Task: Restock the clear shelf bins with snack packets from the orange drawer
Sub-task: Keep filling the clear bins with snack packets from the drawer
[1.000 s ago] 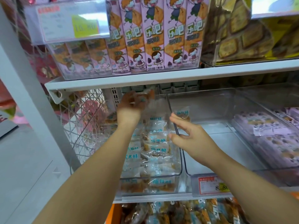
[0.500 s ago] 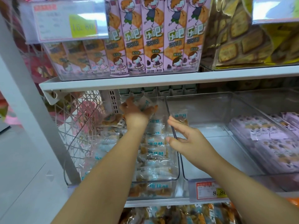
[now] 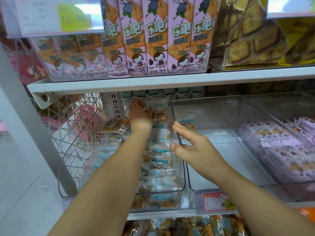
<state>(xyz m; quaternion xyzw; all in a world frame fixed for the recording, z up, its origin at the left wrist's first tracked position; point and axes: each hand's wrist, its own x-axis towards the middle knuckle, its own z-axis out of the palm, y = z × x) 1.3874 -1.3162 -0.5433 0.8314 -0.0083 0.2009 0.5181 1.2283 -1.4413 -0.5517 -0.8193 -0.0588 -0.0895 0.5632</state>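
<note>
At the upper shelf's left end hangs a clear holder with a yellow price tag (image 3: 75,17) reading 15.80. Beside it stand tall pink cardboard cracker boxes (image 3: 153,40), each printed 乐吧 in green above a cartoon child.

On the lower shelf, the left clear plastic bin (image 3: 183,178) is nearly full with a pile of clear film packets (image 3: 159,160). Their blue characters are too blurred for me to read. The left hand (image 3: 140,114) reaches to that bin's back edge, its grip closed around one clear snack packet (image 3: 158,106). The packet sits just above the pile and a little right of the palm, roughly upright, its long axis pointing at the shelf above. I judge the drop to be straight down and slightly rightward into the rear of the bin, and this is the hand to make it.

The right hand (image 3: 192,147) hovers nearer the front, grip wide, fingers straight and holding nothing. It is over the wall between this bin and the middle clear plastic bin (image 3: 221,106); I cannot tell whether it touches. That middle bin holds a lone packet (image 3: 185,123) in its back left corner.

On the shelf's front edge a red-and-yellow price label (image 3: 219,201) reads 8.8, the rest unclear. Further right lie purple wrapped packets (image 3: 281,150). The orange drawer (image 3: 306,212) shows below the shelf's right end.
</note>
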